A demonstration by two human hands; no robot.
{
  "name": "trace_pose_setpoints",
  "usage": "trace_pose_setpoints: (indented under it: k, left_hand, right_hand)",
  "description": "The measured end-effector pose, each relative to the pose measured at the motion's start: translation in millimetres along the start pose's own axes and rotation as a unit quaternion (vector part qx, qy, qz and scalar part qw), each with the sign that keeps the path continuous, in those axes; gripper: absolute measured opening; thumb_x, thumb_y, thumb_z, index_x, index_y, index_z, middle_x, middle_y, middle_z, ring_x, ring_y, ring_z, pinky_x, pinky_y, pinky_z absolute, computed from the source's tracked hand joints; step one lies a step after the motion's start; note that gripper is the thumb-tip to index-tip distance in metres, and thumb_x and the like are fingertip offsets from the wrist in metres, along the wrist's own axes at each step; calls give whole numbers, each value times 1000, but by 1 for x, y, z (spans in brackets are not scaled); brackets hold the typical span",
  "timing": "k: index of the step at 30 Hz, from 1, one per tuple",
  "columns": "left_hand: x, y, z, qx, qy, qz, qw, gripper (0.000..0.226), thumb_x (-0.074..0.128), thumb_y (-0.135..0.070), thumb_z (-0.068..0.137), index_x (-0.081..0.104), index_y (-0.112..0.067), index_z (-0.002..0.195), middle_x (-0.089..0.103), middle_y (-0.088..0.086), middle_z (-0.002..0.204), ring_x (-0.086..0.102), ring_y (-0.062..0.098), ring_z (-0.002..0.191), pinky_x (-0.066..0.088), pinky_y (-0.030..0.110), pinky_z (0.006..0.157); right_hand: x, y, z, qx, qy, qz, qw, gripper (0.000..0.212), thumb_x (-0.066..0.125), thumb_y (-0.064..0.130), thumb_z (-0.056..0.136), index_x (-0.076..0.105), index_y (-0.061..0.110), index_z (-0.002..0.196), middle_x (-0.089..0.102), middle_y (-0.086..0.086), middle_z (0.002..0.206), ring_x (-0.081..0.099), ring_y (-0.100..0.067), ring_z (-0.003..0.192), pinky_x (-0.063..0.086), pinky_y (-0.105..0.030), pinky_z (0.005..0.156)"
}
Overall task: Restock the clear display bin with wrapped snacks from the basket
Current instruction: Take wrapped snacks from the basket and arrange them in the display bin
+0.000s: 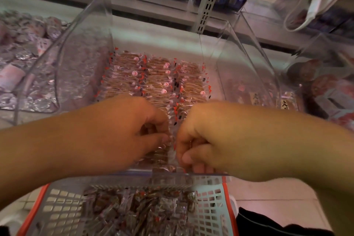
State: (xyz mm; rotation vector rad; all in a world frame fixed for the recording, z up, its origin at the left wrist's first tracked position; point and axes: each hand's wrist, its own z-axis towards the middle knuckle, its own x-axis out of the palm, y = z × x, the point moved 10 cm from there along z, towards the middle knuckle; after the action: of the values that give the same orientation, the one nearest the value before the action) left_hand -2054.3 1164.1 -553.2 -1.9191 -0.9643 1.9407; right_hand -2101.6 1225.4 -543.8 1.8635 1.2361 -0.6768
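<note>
Head view: wrapped snacks [164, 151] are pinched by left hand [138, 132] and right hand [201, 140] at frame centre, to be aligned in the clear display bin [249, 67].

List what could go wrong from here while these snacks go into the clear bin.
1. Both the left hand and right hand pinch wrapped snacks at the front wall of the clear bin; a slip could drop some over that edge toward the basket below.
2. The hands work tight against the neat rows behind; a nudge may topple them.
</note>
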Motion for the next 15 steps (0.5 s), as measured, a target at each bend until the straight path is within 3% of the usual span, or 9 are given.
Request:
trace_pose_setpoints:
  k: [2,5,9,11,12,14,15]
  left_hand:
    - [0,-1,0,4,-10,11,1000,29,44,-53,79,65,-34,82,63,-17,68,59,2,65,42,18,55]
    - [-1,0,0,0,-25,13,1000,28,41,-48,81,65,-34,85,63,-20,71,58,-1,70,41,19,58]
    - [-1,-2,1,2,-15,-9,1000,25,44,-40,87,65,-29,83,65,-12,70,60,3,68,49,35,67]
    - [-7,-3,-2,-1,-19,-7,1000,27,41,-42,86,65,-30,82,65,-14,70,60,2,68,48,31,63]
    - [-12,-4,-5,-4,-27,2,1000,29,38,-45,87,64,-33,82,65,-18,71,60,-1,69,47,27,61]
    - [-28,-8,-10,1,-63,41,997,31,33,-47,89,63,-37,85,65,-18,70,60,-1,68,48,27,60]
    - [-37,-11,-13,7,-86,69,994,31,33,-47,89,62,-35,85,65,-15,68,60,2,64,50,32,60]
  right_hand:
    - [14,-2,4,8,57,-2,998,19,57,16,96,73,19,87,71,-1,80,66,-13,70,58,-38,68]
    - [17,-11,12,32,77,-1,996,24,48,9,98,72,10,95,71,-8,88,67,-24,81,58,-44,75]
    - [15,-13,7,31,97,1,995,30,44,0,97,72,10,98,73,-9,90,68,-27,83,58,-48,74]
    - [-4,-7,0,10,51,31,998,33,44,2,98,72,16,106,74,-2,95,69,-18,86,57,-42,78]
    - [-21,-6,-2,-1,-10,42,999,32,45,7,101,71,21,112,73,2,101,68,-13,90,57,-38,80]
    - [-48,-10,-6,2,-131,46,990,31,42,21,105,61,28,128,65,6,122,61,-12,110,51,-32,92]
    - [-49,-9,-6,3,-156,22,988,35,39,25,106,53,29,138,57,5,136,54,-15,122,45,-32,100]
